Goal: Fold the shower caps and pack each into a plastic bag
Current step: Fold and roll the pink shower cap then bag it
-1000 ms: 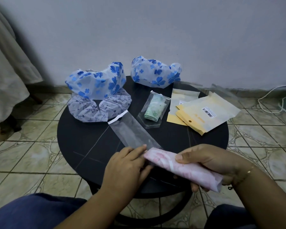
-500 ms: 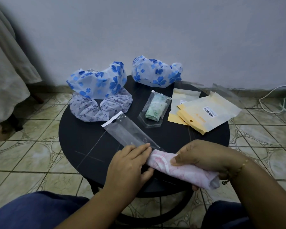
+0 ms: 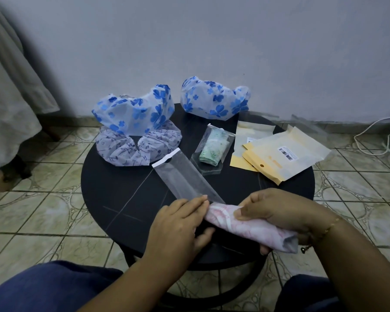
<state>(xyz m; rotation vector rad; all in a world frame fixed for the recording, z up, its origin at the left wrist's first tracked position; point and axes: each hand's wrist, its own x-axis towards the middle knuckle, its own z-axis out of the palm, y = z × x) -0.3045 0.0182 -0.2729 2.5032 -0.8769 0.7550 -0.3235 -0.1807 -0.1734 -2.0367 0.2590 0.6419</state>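
Two hands work at the near edge of a round black table [image 3: 122, 199]. Right hand [image 3: 277, 212] curls its fingers round one rolled pink shower cap [image 3: 252, 228], its tip at the mouth of one long clear plastic bag [image 3: 185, 179]; left hand [image 3: 178, 224] lies with fingers straight on that bag's near end. Three unfolded caps sit at the far side: two blue-flowered [image 3: 135, 113] [image 3: 214, 100], one grey-patterned [image 3: 131, 149] under the left one. One green cap [image 3: 213, 149] lies already bagged. Two yellow envelopes [image 3: 284, 156] lie right. Patterned floor tiles [image 3: 43, 212] and a pale wall [image 3: 212, 41] surround it.
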